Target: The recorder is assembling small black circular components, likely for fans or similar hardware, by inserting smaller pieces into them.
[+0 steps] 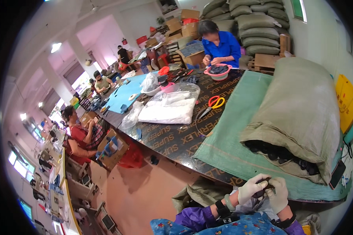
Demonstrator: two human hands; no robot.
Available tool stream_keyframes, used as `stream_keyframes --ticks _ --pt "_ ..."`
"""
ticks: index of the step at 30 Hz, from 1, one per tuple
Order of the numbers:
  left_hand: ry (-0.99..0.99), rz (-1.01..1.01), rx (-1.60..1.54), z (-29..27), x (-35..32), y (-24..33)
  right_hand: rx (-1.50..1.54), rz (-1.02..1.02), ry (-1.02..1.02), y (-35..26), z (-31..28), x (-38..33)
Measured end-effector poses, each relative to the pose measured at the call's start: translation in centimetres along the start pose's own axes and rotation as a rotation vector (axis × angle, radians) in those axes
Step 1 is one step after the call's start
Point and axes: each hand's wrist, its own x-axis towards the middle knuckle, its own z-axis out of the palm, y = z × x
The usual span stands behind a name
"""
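Both gloved hands meet low at the table edge — left hand [252, 188] and right hand [279, 194] curled shut together around a small dark piece [262, 187], pinched between the fingertips, likely for close work. Just beyond, a big sack [298, 113] lies on its side on the green cloth [239, 137], mouth toward the hands, more dark pieces spilling within reach. Orange scissors [213, 103] lie well apart.
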Motion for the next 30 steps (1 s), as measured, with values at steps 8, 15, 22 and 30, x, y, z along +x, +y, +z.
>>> stream_keyframes --ticks 8,15,22,30 --pt "0.2 0.545 0.958 1.2 0.1 0.1 0.531 0.445 -0.149 -0.1 -0.6 1.0" --pt "-0.042 0.031 -0.102 -0.5 0.3 -0.9 -0.023 -0.094 -0.016 -1.2 -0.3 0.7" --pt "0.174 0.607 1.078 1.8 -0.1 0.0 0.672 0.604 -0.184 0.9 -0.7 -0.2" --pt "0.041 0.258 0.313 0.4 0.1 -0.7 -0.047 -0.105 0.025 -1.8 -0.6 0.4"
